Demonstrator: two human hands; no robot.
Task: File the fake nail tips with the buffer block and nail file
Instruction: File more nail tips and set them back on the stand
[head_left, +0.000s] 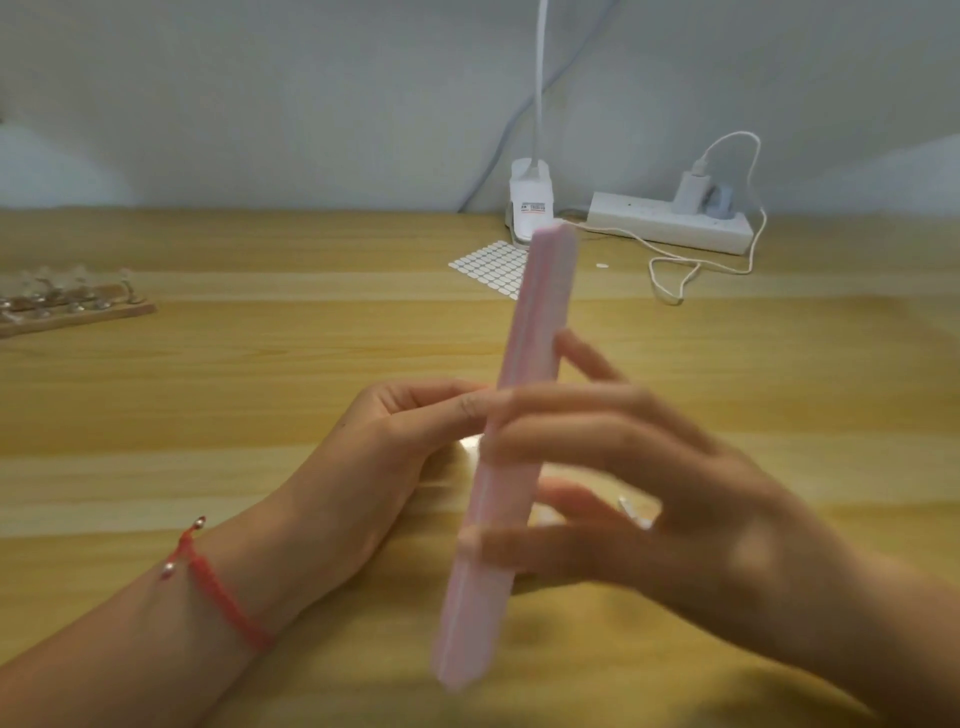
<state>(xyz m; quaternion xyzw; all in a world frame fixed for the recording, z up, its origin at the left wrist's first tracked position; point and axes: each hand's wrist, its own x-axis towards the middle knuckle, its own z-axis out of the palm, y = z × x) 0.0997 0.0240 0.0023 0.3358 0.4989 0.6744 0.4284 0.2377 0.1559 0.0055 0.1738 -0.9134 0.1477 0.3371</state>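
Pink file (527, 364): it is a long flat bar, standing nearly upright between the two hands, above the table (208, 389).
Right hand (649, 509): it holds the file at the middle. The fingers (561, 441) lie across the near face and the thumb is behind.
Left hand (374, 457): the fingertips (447, 410) are pinched narrow and touch the left edge of the file.
Nail tip (469, 446): a small glossy bit shows just under the left fingertips. It is probably the tip, but the blur hides its shape.
How the file handles: it seems light and stiff, with a gritty face that does not slip. A hold at the middle gives an even stroke.
How the tip handles: it is likely thin, smooth plastic that can slip or bend. It should be pinched close to the filed edge, with light pressure.
Other things: a rack of clear tips (67, 306) lies well to the left of the left fingers.
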